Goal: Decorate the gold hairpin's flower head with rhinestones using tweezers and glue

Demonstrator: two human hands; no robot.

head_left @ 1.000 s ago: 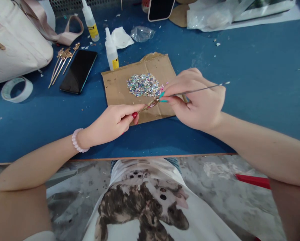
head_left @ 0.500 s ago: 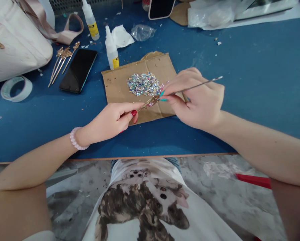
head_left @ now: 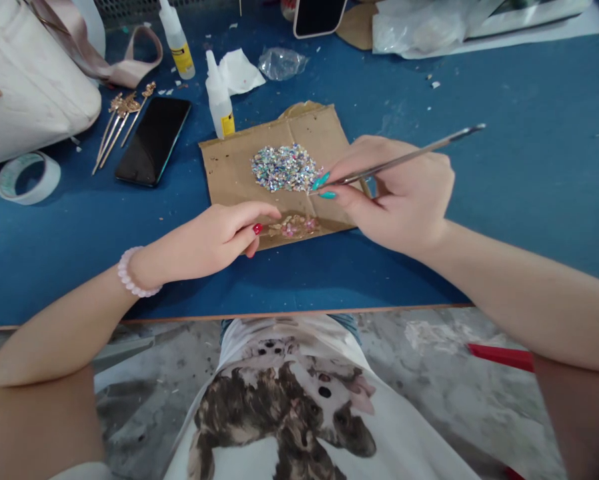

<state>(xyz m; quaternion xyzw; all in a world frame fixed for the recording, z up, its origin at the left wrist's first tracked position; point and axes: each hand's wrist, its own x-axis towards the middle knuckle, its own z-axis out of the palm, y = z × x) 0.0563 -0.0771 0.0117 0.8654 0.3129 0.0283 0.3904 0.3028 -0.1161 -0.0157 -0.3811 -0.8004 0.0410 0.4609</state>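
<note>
Our left hand point(head_left: 214, 237) pinches a gold ornament point(head_left: 293, 227) lying on the cardboard point(head_left: 229, 170); our right hand point(head_left: 404, 200) grips a metal tool point(head_left: 409, 157) beside the gems point(head_left: 284, 168) heaped there.

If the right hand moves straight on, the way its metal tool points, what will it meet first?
Probably the brown cardboard beside the glittery stone pile; the left hand lies further along. Height above the cardboard is unclear.

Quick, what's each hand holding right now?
Left hand: pinched shut on the gold ornament.
Right hand: shut on the thin metal tool.
</note>
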